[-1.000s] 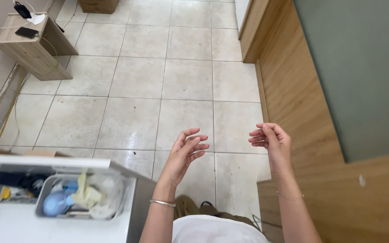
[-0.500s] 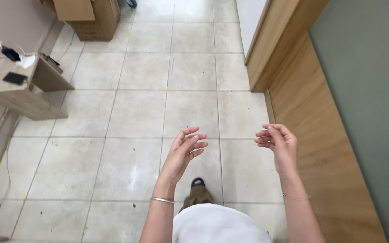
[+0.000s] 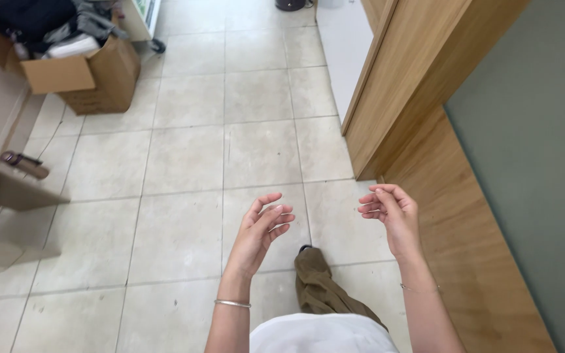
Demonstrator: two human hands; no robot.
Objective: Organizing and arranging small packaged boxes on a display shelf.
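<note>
- A person's left hand (image 3: 261,230) is raised over a pale tiled floor (image 3: 184,150), palm turned inward, fingers loosely spread and holding nothing.
- The right hand (image 3: 390,216) hangs level with it and well apart, fingers curled inward, also empty, close beside the wooden panel wall (image 3: 465,216).
- A thin silver bangle (image 3: 232,303) circles the left wrist; a fine chain bracelet (image 3: 418,288) sits on the right.
- Between the hands and lower down, an olive trouser leg (image 3: 322,287) steps forward onto the floor.
- Far from the wooden wall, at the upper left, an open cardboard box (image 3: 80,75) holds dark clothing.
- A small wooden shelf (image 3: 8,196) stands at the left edge.
</note>
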